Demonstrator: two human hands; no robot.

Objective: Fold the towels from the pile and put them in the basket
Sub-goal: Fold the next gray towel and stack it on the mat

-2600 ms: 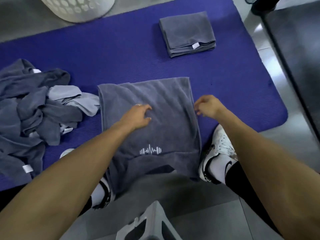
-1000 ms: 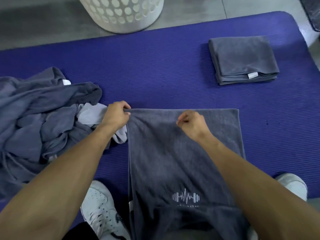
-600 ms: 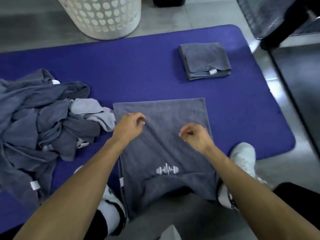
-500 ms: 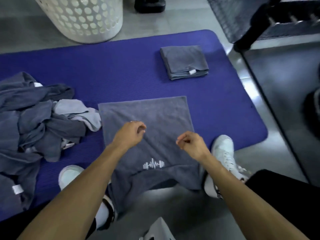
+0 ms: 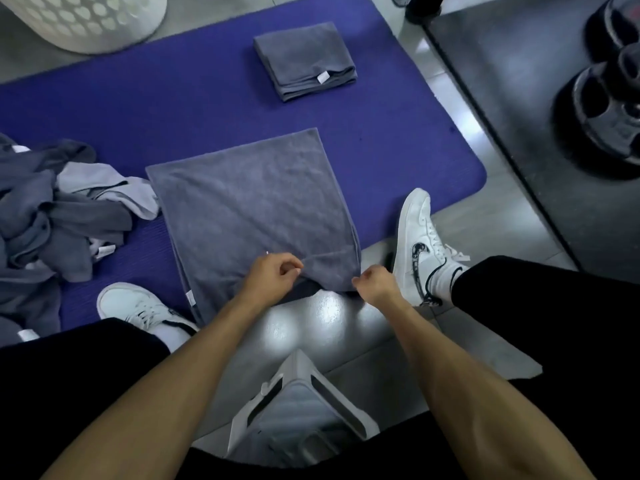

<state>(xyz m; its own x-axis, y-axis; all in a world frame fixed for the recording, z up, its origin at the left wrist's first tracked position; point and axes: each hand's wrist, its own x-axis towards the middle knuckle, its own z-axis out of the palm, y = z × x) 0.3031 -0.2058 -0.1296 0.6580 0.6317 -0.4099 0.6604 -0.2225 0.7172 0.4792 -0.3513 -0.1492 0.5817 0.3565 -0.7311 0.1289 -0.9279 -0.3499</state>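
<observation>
A grey towel (image 5: 252, 209) lies flat on the purple mat (image 5: 138, 109), its near end hanging off the mat's front edge. My left hand (image 5: 272, 277) pinches that near edge around its middle. My right hand (image 5: 375, 282) pinches the near right corner. The pile of unfolded grey towels (image 5: 45, 216) sits on the mat at the left. One folded grey towel (image 5: 304, 60) lies at the far side of the mat. The white basket (image 5: 86, 19), with heart-shaped holes, stands on the floor at the top left.
My two white shoes (image 5: 417, 244) (image 5: 138, 308) flank the towel's near end. A white stool (image 5: 298, 410) stands between my legs. Black weight plates (image 5: 606, 109) rest on a dark floor mat at the right.
Both hands have moved from the towel's middle back to its near edge and taken hold of it. The printed logo is no longer visible. The view has shifted.
</observation>
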